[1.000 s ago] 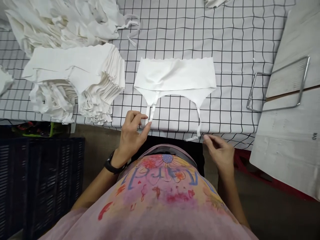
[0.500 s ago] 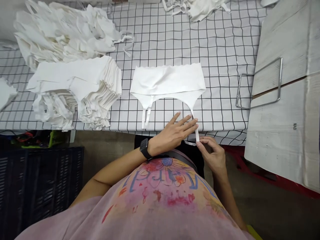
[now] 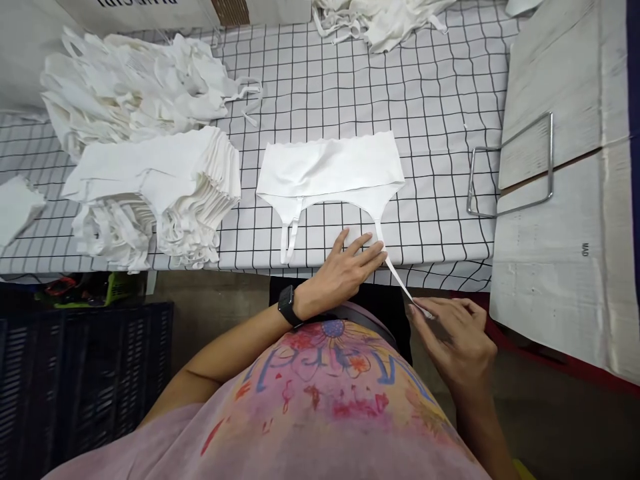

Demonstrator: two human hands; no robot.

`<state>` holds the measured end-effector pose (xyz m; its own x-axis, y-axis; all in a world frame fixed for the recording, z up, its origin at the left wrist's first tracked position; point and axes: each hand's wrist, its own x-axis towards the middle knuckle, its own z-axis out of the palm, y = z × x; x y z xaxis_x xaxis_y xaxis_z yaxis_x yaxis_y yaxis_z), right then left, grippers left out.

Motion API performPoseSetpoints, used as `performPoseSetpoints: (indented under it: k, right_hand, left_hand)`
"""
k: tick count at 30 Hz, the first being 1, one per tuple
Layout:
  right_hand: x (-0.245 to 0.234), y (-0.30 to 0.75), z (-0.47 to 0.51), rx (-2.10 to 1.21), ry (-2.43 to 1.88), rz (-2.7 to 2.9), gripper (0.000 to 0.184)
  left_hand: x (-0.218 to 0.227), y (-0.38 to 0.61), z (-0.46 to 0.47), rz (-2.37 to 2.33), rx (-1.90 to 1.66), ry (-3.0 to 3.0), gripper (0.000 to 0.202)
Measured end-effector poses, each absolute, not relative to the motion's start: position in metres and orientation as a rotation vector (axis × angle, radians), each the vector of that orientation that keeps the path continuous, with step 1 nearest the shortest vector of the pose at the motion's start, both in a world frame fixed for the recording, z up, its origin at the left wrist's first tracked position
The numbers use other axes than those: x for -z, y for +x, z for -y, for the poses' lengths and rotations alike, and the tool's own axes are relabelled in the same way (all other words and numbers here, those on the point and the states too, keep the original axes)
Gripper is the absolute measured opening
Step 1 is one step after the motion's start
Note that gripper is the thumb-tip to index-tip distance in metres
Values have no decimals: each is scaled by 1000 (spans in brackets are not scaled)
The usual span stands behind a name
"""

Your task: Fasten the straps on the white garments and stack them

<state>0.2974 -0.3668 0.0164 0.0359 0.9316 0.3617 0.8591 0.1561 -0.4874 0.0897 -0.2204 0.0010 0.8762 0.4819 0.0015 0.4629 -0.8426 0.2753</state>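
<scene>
A white bra-like garment (image 3: 333, 163) lies flat on the checked cloth, its wide band toward the far side and its straps toward me. The left-side strap (image 3: 289, 240) rests in a loop near the table edge. My left hand (image 3: 343, 270) lies flat, fingers spread, with its fingertips at the right-side strap. Beyond the table edge, my right hand (image 3: 453, 333) pinches the lower part of that right strap (image 3: 397, 277), which runs taut and slanting between the two hands. The strap's end is partly hidden by the fingers.
Left of the garment is a neat stack of white garments (image 3: 150, 167), with a loose heap (image 3: 135, 87) behind it. More white pieces (image 3: 385, 20) lie at the far edge. A bent metal wire frame (image 3: 550, 160) stands by the cardboard (image 3: 550, 267) at right. Dark crates (image 3: 85, 373) sit below left.
My right hand has moved right and toward me, drawing the right strap out into a slanting line. My left hand stays nearly in place. The view has tipped slightly upward.
</scene>
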Motion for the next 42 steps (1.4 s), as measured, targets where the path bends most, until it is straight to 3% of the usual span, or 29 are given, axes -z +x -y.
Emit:
performPoseSetpoints:
  k: [9,20,23,27,29,35,39,42]
  right_hand:
    - [-29,299,378,307,-1680,1828,30]
    - [-28,298,382,376,-1572,1832,34]
    - [-30,295,382,185,-1589,1762,34]
    - [-33,291,377,-418,-1568,1323,24]
    - [-35,292,374,-564,-1509,1227,24]
    - [-41,301,369,-614,-1367,1713,29]
    - [-34,297,360,-793,-1317,1897,20]
    - [-25,289,346,-732,-1385,1832,13]
  left_hand:
    - [8,88,220,-740,-153,2787,66]
    - [10,88,220,-752,-199,2768,60]
    - [10,89,220,-751,-195,2768,59]
    - [10,89,220,-749,-205,2766,58]
    - [11,89,220,-757,-202,2764,58]
    - [7,90,223,-752,-149,2768,62]
    - [6,88,224,-731,-129,2765,62]
    - [8,84,224,-730,-212,2746,58]
